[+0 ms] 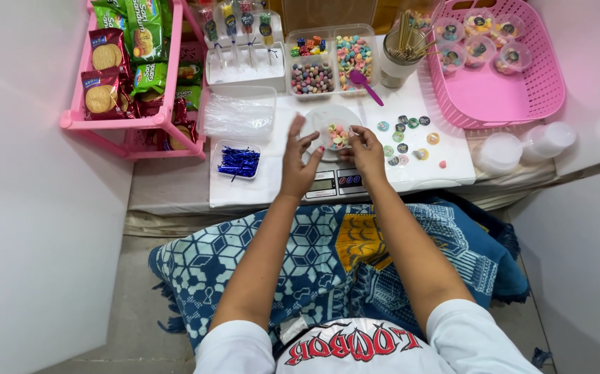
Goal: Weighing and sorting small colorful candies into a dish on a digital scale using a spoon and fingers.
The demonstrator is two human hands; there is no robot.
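Note:
A small clear cup (333,125) with a few coloured candies (338,135) stands on a small digital scale (333,183) at the middle of the low white table (445,176). My left hand (298,161) hovers at the cup's left side, fingers spread, holding nothing. My right hand (368,151) is at the cup's right rim with fingertips pinched over the candies; whether they hold one I cannot tell. Behind the cup stand clear tubs of coloured candies (333,61) with a purple spoon (365,84).
Round stickers (405,137) lie right of the scale. A pink basket (497,90) holds filled cups. Stacked clear lids (521,145), a cup of sticks (404,48), plastic bags (239,114), a tray of blue twist ties (237,161) and a pink snack rack (130,66) surround the table.

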